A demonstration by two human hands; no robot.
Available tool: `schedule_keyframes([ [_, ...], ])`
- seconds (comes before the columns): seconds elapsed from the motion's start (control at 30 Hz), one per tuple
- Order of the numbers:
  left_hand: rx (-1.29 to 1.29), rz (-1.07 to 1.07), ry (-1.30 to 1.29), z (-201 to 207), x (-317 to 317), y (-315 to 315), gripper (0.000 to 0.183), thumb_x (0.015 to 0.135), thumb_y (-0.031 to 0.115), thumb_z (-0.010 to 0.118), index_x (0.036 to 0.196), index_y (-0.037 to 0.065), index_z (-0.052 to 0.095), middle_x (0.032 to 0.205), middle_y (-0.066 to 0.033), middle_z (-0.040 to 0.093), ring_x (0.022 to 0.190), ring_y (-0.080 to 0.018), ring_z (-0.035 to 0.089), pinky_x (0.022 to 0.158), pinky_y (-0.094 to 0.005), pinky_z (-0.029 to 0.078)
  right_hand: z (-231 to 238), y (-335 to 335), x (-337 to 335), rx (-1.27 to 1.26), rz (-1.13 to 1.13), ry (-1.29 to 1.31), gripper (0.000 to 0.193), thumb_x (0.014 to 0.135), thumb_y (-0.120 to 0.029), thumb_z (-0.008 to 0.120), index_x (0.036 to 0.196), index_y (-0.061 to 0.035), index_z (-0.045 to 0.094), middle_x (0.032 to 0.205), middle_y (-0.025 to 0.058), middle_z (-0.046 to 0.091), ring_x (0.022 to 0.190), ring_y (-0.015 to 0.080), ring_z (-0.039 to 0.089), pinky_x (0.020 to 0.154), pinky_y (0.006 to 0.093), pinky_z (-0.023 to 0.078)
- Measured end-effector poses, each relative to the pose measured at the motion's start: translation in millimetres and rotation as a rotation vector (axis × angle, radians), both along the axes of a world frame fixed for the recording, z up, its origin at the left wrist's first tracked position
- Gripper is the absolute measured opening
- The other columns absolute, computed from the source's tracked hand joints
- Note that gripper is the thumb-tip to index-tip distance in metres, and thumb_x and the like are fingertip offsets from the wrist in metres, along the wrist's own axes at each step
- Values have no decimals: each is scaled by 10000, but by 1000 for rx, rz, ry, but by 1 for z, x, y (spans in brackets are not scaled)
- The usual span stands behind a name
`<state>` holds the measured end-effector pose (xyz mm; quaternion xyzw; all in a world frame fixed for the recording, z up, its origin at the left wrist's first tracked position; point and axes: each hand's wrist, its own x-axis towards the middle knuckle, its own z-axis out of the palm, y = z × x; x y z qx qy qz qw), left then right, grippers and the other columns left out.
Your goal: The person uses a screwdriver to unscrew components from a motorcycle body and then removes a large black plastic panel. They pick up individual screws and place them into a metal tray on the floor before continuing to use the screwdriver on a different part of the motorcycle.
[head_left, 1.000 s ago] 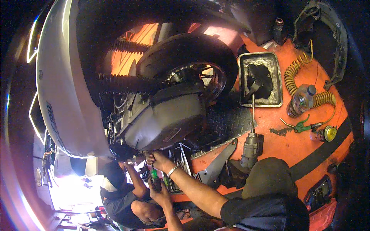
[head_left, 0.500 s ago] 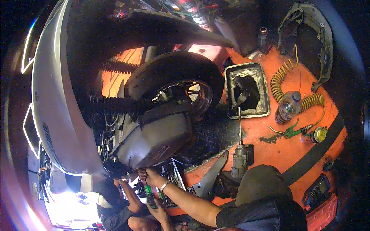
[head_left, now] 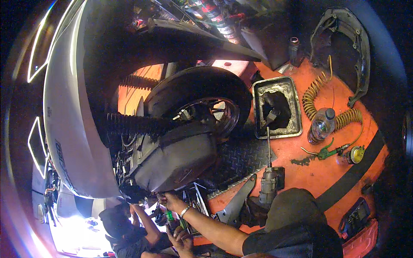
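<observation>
A scooter's grey engine-side casing (head_left: 174, 161) stands above my hands, in front of the black rear tyre (head_left: 195, 84). My right hand (head_left: 171, 201), with a bracelet on its wrist, reaches to the casing's lower edge. Its fingers are closed at that edge, and what lies between them is hidden. Below it is a screwdriver with a green and dark handle (head_left: 169, 216); its tip cannot be seen. Curled fingers of my left hand (head_left: 182, 239) are at the handle's butt end, the hand coming up from the lower edge.
Another person (head_left: 115, 221) in dark clothes crouches at lower left, one arm by the casing. To the right are a metal tray (head_left: 299, 107) with dark contents, a power wrench (head_left: 269, 182), a coiled yellow hose (head_left: 310, 99), a clear bottle (head_left: 322, 124) and a green air gun (head_left: 328, 152).
My left hand has shifted slightly on the screwdriver handle, its fingers more visible. My right hand stays at the casing's edge. The other person's head has moved left, and the view has shifted slightly.
</observation>
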<state>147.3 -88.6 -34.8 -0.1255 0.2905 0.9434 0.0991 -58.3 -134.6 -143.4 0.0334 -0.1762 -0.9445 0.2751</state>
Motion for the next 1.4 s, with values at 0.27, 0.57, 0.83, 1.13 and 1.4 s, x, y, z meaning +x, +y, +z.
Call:
schedule_keyframes([
  [0.27,-2179,460,422,-5,1,-32,504,867,227,629,1248,-56,460,860,-138,644,700,-245,615,676,-316,502,67,15,35,381,-50,-172,168,901,-273,554,914,-106,555,838,57,607,687,169,576,576,293,466],
  [0.57,-2280,410,385,-5,1,-20,463,909,296,572,1235,-26,504,914,-165,657,708,-298,631,681,-355,519,15,-30,20,227,-12,-146,220,931,-262,523,1008,-58,554,934,103,639,765,212,630,711,354,544],
  [0.83,-21,-35,-92,11,3,-35,694,924,530,429,1334,-26,366,613,70,426,409,-13,325,397,-201,299,36,-6,23,248,-61,-129,197,934,-226,470,942,-39,532,853,108,591,726,208,586,653,331,519],
  [1.13,-1788,314,33,3,-8,-34,431,899,368,568,1119,-3,548,780,-102,643,625,-204,618,562,-288,491,72,57,15,154,200,-374,337,979,-230,334,807,-11,524,655,99,518,582,204,503,537,311,471],
  [1.4,-1950,302,-34,15,-2,-3,377,899,270,604,1123,-29,564,845,-117,667,736,-190,627,701,-308,493,70,69,18,24,223,-322,316,969,-224,364,704,-57,406,579,45,323,519,151,310,469,265,303],
])
